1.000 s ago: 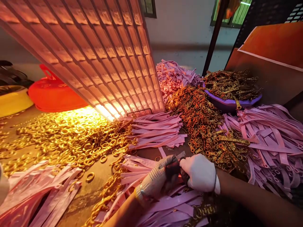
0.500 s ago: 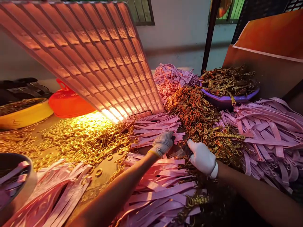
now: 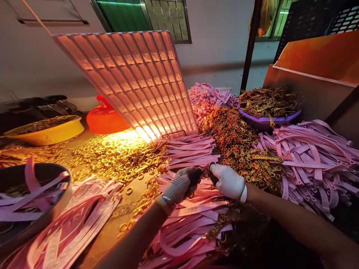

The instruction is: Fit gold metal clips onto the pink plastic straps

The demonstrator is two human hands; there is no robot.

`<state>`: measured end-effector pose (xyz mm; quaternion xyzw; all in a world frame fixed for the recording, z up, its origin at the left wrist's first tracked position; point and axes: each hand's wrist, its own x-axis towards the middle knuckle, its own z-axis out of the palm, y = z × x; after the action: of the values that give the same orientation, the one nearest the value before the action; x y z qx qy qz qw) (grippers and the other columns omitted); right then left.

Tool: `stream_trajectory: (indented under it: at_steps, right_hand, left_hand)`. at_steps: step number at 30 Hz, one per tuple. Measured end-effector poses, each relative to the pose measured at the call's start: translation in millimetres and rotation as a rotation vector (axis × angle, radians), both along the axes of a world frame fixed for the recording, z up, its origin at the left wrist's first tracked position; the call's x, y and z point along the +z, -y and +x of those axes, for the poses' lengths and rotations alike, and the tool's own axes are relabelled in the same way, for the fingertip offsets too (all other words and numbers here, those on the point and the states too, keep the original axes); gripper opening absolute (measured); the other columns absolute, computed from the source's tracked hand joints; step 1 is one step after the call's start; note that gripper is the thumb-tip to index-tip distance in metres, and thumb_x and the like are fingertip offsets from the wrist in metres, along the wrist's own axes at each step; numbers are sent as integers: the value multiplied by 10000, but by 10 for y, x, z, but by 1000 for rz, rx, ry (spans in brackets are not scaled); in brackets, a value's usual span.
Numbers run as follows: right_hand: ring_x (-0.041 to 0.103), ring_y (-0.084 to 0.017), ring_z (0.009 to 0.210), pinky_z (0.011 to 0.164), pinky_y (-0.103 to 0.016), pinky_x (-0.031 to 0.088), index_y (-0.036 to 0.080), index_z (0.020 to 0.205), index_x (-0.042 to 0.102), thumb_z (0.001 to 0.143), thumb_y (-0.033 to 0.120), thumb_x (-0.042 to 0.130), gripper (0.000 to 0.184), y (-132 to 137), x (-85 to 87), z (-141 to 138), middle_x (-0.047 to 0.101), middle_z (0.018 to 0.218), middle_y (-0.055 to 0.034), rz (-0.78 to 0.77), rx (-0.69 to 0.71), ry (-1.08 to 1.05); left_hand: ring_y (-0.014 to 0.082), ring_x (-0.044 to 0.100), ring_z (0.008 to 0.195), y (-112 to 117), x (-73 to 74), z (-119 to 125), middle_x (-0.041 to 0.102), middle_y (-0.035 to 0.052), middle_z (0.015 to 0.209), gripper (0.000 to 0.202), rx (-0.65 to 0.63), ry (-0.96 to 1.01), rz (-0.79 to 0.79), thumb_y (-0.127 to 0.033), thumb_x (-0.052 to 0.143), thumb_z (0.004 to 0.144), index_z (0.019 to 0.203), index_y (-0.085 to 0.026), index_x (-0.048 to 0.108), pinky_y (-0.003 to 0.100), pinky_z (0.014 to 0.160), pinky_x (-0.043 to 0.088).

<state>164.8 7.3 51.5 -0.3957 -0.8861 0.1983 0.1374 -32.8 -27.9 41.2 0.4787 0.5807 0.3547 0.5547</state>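
My left hand (image 3: 182, 185), in a dotted knit glove, is closed with its fingers curled around something dark. Close beside it, my right hand (image 3: 228, 181), in a white glove, pinches at a dark part too. The fingertips of both hands nearly meet; whether the dark parts are tools or blackened glove tips, I cannot make out. Below the hands lies a heap of pink straps (image 3: 193, 224) with gold rings at their ends. A neat row of pink straps (image 3: 190, 149) is just beyond. Gold clasp-like pieces (image 3: 232, 130) are piled past my right hand.
Loose gold rings (image 3: 120, 153) spread left under a glowing lamp behind a ribbed panel (image 3: 134, 82). A purple basin (image 3: 269, 120), yellow basin (image 3: 53, 132), red lid-like object (image 3: 105, 119) and dark bucket (image 3: 60, 201) stand around. More pink straps (image 3: 316, 149) lie right.
The view has shifted, showing more on the left. My left hand has turned and come lower and left in the picture; my right hand has moved left toward it.
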Motion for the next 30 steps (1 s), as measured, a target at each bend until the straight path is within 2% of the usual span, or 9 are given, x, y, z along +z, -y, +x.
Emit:
stream_trajectory:
  at_steps: [5, 8, 10, 12, 15, 18, 23, 27, 30]
  right_hand:
    - [669, -236, 898, 732, -294, 469, 162, 1096, 609, 882, 168, 503, 239, 350, 199, -160, 696, 1029, -105, 164, 21, 265]
    - [667, -253, 872, 694, -308, 478, 145, 1097, 603, 890, 163, 491, 236, 476, 210, -179, 682, 1005, -125, 219, 48, 361]
    - [661, -257, 881, 688, -306, 479, 130, 1108, 593, 900, 154, 474, 241, 513, 188, -169, 673, 1013, -144, 244, 55, 414]
    - [659, -252, 901, 708, -304, 479, 121, 1126, 583, 899, 126, 459, 259, 524, 176, -142, 670, 1034, -151, 240, 46, 441]
    - [656, -238, 972, 779, -296, 473, 118, 1237, 539, 895, 116, 468, 349, 503, 201, -87, 666, 1108, -144, 167, 81, 413]
    - [673, -249, 975, 765, -298, 466, 126, 1343, 465, 918, 244, 519, 444, 466, 213, -59, 686, 1109, -137, 48, 116, 403]
    - [709, -277, 868, 660, -306, 460, 129, 1128, 550, 841, 159, 515, 290, 494, 97, -106, 721, 959, -147, 19, 28, 543]
    - [720, -315, 824, 645, -336, 483, 121, 1079, 549, 863, 219, 513, 240, 568, 34, -139, 725, 898, -160, 131, 85, 592]
    - [722, -313, 806, 630, -331, 476, 130, 1070, 553, 870, 232, 516, 228, 547, 42, -115, 728, 885, -149, 163, 113, 611]
  left_hand:
    - [67, 328, 336, 409, -10, 89, 458, -47, 484, 435, -9, 260, -61, -594, 588, 825, 701, -181, 532, 192, 323, 294]
    - [77, 362, 390, 495, -50, 129, 465, -37, 489, 413, -89, 104, 130, -537, 564, 879, 677, -177, 546, 193, 376, 303]
    - [96, 460, 514, 501, -83, 164, 559, -1, 569, 358, -144, -79, 330, -459, 601, 879, 678, -164, 593, 189, 474, 367]
    - [107, 503, 602, 493, -122, 186, 629, 24, 674, 307, -188, -153, 423, -408, 629, 861, 687, -155, 631, 194, 550, 406]
    - [91, 435, 443, 507, -184, 167, 555, -2, 554, 370, -176, -59, 266, -477, 560, 895, 710, -163, 624, 204, 429, 332]
    - [94, 386, 349, 559, -234, 129, 452, -41, 454, 392, -75, 29, 159, -522, 551, 893, 719, -176, 604, 209, 358, 269]
    - [100, 465, 465, 592, -267, 144, 584, -1, 561, 329, -124, -110, 309, -401, 556, 906, 747, -159, 712, 207, 447, 337]
    - [141, 570, 630, 505, -286, 217, 701, 42, 710, 282, -198, -224, 425, -264, 520, 880, 729, -149, 728, 231, 599, 417]
    - [153, 574, 632, 383, -265, 125, 703, 41, 711, 254, -313, -298, 408, -280, 538, 856, 725, -151, 714, 239, 600, 424]
